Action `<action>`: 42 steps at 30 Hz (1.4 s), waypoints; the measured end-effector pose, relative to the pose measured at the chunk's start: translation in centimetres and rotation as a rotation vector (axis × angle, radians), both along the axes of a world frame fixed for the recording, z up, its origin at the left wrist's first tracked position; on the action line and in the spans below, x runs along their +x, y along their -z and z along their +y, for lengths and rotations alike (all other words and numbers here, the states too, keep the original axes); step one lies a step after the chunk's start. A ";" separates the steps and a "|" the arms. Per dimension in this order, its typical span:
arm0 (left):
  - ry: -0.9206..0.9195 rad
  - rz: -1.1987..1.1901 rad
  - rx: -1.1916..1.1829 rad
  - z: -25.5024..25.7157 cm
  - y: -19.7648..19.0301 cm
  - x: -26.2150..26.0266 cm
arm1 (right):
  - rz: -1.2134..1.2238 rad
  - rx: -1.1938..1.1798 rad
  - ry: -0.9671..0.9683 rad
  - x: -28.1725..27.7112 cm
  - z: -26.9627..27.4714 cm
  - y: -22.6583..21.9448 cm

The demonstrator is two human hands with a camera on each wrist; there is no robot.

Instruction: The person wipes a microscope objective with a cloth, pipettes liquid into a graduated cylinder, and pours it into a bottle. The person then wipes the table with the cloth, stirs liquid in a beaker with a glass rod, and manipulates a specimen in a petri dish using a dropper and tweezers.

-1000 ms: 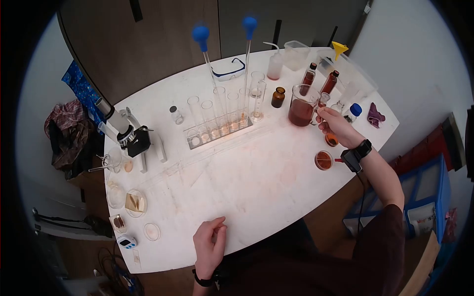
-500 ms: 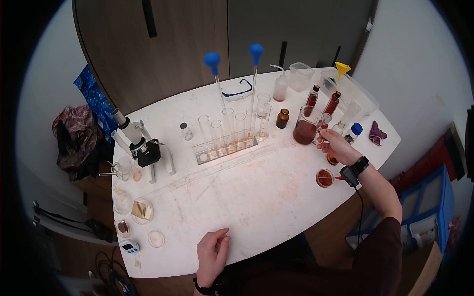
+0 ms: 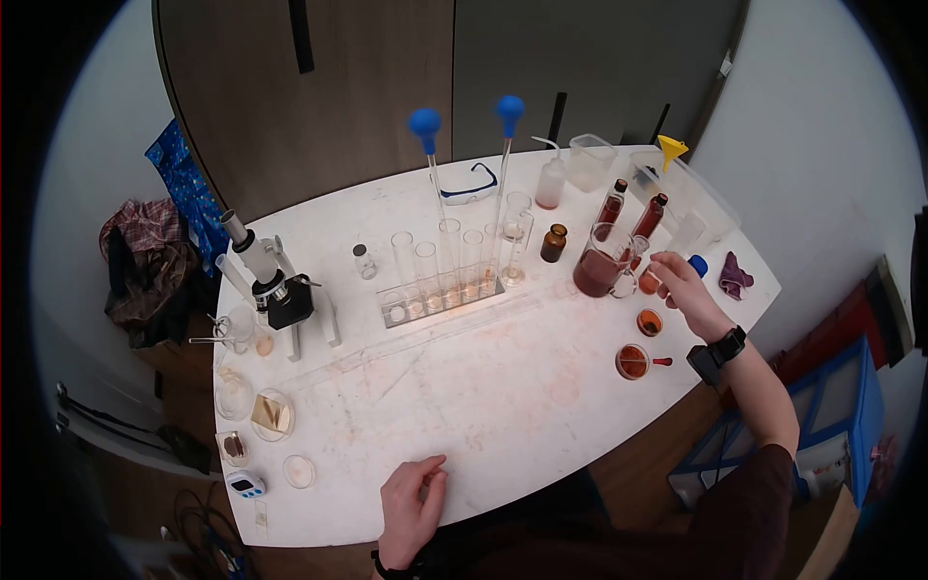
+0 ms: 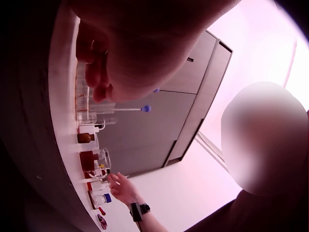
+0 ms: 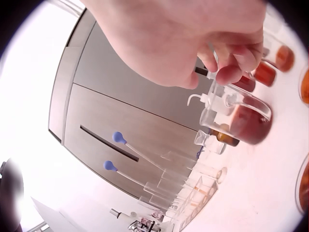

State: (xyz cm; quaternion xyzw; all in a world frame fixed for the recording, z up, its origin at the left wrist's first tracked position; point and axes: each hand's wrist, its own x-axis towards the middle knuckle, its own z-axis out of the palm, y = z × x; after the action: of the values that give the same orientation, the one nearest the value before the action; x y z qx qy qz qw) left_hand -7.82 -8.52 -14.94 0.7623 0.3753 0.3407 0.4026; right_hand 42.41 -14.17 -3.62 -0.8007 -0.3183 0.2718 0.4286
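A glass mug (image 3: 599, 266) of dark red liquid stands at the right of the table, its clear handle facing my right hand (image 3: 684, 292). That hand hovers just right of the handle, fingers loosely bent, with nothing seen in them; in the right wrist view the fingertips (image 5: 229, 75) overlap the mug's rim region. Below the fingers is a small glass vessel of orange liquid (image 3: 649, 280). Two small dishes of orange-brown contents, a nearer one (image 3: 633, 362) and a farther one (image 3: 650, 323), sit before the wrist. My left hand (image 3: 414, 503) rests loosely curled at the front edge.
Behind the mug stand two dark red bottles (image 3: 611, 211), near a brown bottle (image 3: 554, 244) and a blue-capped bottle (image 3: 698, 265). A test tube rack (image 3: 443, 303) with tall blue-bulbed pipettes (image 3: 424, 124) occupies the middle back. The microscope (image 3: 280, 290) and several dishes line the left side.
My right hand has come off the mug's handle and moved a little right. The mug stays beside the brown bottle. The left hand stays put while the head view shifts.
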 end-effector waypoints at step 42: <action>0.311 -0.103 0.420 4.4 -14.5 -0.9 | -0.437 0.723 -0.410 -11.2 8.0 -13.2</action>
State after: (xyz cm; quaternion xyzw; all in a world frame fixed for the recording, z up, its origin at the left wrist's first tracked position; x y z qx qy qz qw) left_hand -8.74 -4.12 -0.44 0.8593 0.1534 0.3836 0.3017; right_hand 31.21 -6.19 9.55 -0.5592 -0.6268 0.0473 0.5405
